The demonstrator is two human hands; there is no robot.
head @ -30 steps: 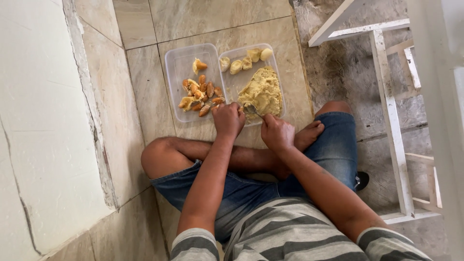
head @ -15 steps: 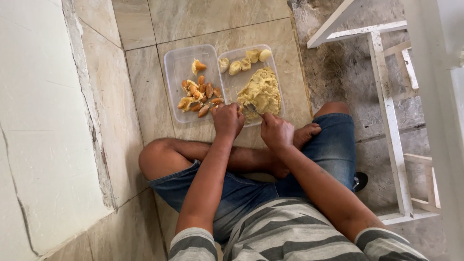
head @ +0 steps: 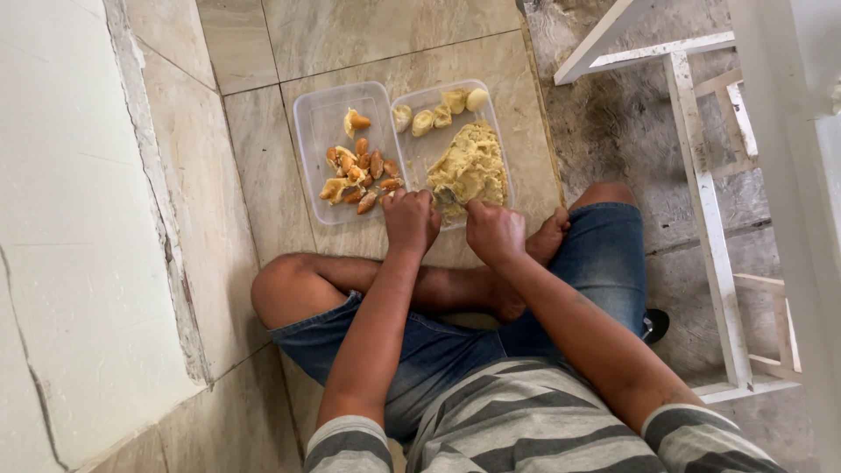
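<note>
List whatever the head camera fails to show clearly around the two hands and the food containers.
- Head view: the utensil between the hands is mostly covered by them; only a small metal tip shows, too small to name.
- The fingers of the left hand and right hand curl away from the camera, so their grip is hidden.
- The near rim of the right container is hidden behind both hands.
- The white frame is cut off by the picture's edges.

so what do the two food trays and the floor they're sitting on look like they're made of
The left tray and the right tray look like thin clear plastic: the floor shows through their walls and the rims catch a soft shine. The floor looks like polished beige stone or ceramic tile, going by the marbled veins and straight grout lines; which of the two is hard to tell.
</note>
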